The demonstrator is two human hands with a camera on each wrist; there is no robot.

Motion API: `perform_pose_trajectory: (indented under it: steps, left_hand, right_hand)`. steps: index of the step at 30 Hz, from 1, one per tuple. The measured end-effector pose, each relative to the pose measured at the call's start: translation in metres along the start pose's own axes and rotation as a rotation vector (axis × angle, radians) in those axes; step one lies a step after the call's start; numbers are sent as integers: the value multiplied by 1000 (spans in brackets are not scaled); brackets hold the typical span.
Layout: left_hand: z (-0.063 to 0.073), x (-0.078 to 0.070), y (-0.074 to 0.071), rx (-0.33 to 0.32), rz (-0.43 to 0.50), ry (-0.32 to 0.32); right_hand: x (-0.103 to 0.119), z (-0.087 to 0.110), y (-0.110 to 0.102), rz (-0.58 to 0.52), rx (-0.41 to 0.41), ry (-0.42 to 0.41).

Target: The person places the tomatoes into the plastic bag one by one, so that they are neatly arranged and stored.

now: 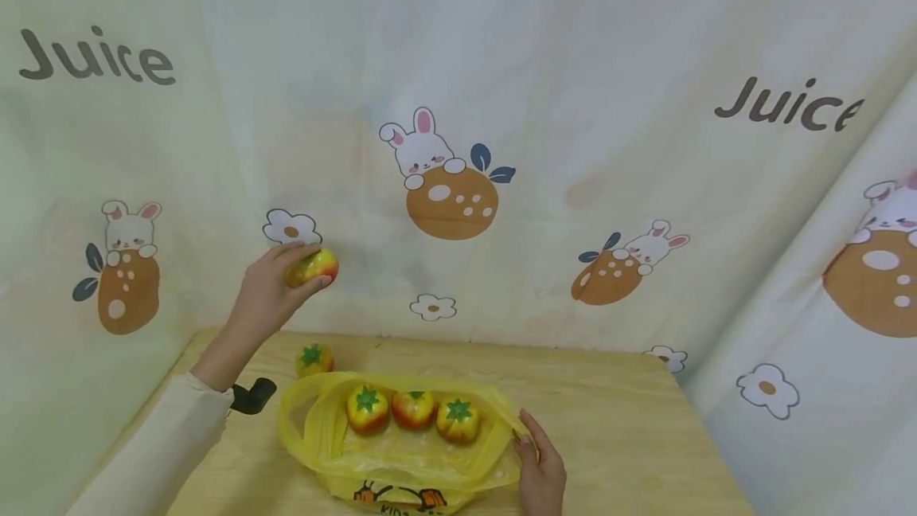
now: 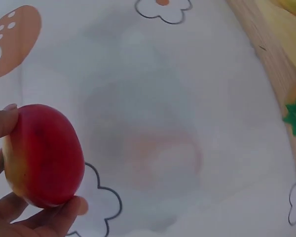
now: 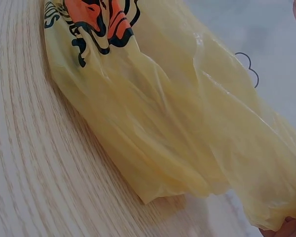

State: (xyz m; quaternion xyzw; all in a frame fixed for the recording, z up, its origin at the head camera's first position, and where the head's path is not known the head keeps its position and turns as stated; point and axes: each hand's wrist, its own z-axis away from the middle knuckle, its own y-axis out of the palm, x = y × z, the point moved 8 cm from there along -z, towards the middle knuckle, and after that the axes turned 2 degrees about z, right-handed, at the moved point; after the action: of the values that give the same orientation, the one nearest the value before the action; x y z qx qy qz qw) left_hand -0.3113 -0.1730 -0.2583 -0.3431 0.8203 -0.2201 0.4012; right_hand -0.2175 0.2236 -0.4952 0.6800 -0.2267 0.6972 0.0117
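Observation:
My left hand [image 1: 274,283] grips a red-and-yellow fruit [image 1: 326,264] between thumb and fingers, raised above the far left part of the table. Up close in the left wrist view, that fruit [image 2: 47,155] looks smooth and glossy. A yellow plastic bag [image 1: 401,459] lies on the table with its mouth spread wide. Inside it sit three similar fruits [image 1: 458,420] with green star-shaped tops. At the bag's right rim, my right hand [image 1: 542,472] pinches the plastic. In the right wrist view the bag [image 3: 153,118] hides most of that hand.
Behind the bag's left rim, another red-and-yellow fruit [image 1: 315,360] stands on the wooden table [image 1: 609,420]. A black curved piece [image 1: 253,396] shows beside my left sleeve. A printed curtain [image 1: 344,102] hangs behind the table and along its sides.

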Motion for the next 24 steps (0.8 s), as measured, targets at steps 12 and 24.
perform_pose_trajectory:
  steps: [12,24]
  left_hand:
    - [-33,10,7,11,33,-34]
    - [-59,16,13,35,-21,-31]
  right_hand:
    - [0,1,-6,-5,-26,-49]
    - [1,3,-9,-35,-26,-61]
